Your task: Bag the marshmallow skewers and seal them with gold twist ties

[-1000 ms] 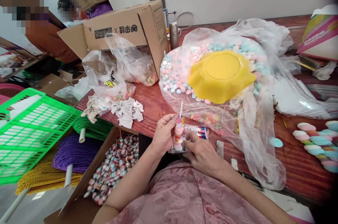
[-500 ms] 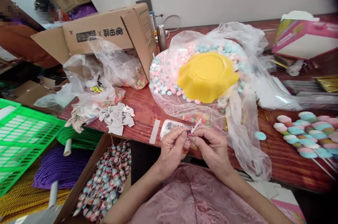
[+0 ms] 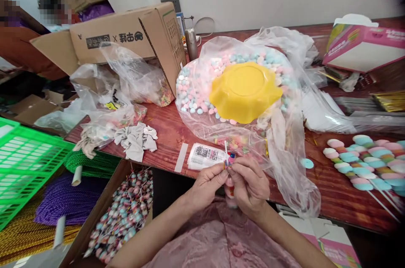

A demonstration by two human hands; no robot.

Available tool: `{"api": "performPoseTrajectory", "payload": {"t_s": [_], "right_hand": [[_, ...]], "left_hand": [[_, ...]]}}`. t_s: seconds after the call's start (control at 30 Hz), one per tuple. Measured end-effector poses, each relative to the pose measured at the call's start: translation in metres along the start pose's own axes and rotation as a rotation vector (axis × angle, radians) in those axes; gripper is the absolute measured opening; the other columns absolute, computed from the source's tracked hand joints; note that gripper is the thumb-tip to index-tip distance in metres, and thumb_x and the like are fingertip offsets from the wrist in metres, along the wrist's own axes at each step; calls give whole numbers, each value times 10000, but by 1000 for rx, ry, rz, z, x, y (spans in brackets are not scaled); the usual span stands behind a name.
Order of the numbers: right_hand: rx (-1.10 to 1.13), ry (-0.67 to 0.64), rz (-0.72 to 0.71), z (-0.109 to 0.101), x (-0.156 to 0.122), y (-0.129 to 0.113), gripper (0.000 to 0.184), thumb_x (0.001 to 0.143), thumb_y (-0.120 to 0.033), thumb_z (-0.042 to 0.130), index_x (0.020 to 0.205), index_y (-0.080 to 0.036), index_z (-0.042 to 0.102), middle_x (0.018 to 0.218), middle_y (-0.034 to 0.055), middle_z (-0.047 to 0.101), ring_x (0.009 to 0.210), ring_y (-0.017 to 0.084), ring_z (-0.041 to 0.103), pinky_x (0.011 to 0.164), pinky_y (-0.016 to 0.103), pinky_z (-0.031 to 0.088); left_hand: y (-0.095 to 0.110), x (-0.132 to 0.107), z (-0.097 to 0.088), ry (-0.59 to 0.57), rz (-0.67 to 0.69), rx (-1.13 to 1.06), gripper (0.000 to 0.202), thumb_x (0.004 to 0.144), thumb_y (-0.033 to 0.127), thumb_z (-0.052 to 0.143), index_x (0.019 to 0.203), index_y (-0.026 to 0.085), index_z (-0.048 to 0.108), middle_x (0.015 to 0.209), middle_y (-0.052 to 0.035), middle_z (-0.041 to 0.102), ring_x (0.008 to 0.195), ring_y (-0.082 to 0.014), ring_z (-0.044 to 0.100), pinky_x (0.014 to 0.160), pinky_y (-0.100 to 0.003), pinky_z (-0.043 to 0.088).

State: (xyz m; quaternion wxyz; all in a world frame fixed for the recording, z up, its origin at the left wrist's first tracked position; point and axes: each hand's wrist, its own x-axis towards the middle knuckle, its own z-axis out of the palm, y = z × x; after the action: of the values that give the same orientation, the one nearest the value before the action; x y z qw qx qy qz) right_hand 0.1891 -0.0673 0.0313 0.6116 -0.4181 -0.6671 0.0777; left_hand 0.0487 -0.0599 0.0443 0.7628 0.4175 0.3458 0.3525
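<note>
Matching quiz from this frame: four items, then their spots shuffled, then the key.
1. yellow bowl
2. green basket
3. candy skewers
4. candy stick

A. pinched between left hand and right hand
B. lying on the table, far right
C. beside the table, far left
D. on top of the bag of candies

Pairs: 1-D, 2-C, 3-B, 4-A

candy skewer (image 3: 230,180) mostly hidden between hands, green basket (image 3: 22,162) cut off left
</note>
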Motion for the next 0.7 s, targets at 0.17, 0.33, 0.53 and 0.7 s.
{"api": "performPoseTrajectory", "payload": {"t_s": [0.17,0.33,0.53,0.7], "right_hand": [[193,44,266,6,-7,6,111,898,-126,596,919,-230,631,1028,51,618,987,200,612,829,365,513],[147,-63,324,-15,-1,14,451,930,-171,560,1359,-295,499,1240,90,589,1010,202,608,840,377,536],[-440,-512,-529,-59,49,20,385,927,-144,536,1267,-297,632,1379,48,585,1301,284,455,1070,510,341],[-419,-764,-689,-61,67,24,270,968,-110,419,1050,-204,659,1084,45,716,1228,255,515,1057,547,262]], "left_hand": [[6,13,3,-37,-59,-23,448,791,570,724,787,138,605,666,19,541,563,-71,474,571,-208,387],[11,17,5,34,-128,-37,436,759,549,735,747,147,567,631,43,502,515,-50,428,505,-180,338],[18,16,4,-41,-159,44,414,768,539,698,706,157,551,579,28,542,498,-87,537,498,-198,388],[24,14,-2,-183,-235,89,476,767,611,682,720,158,542,582,20,542,472,-70,470,484,-203,359]]}}
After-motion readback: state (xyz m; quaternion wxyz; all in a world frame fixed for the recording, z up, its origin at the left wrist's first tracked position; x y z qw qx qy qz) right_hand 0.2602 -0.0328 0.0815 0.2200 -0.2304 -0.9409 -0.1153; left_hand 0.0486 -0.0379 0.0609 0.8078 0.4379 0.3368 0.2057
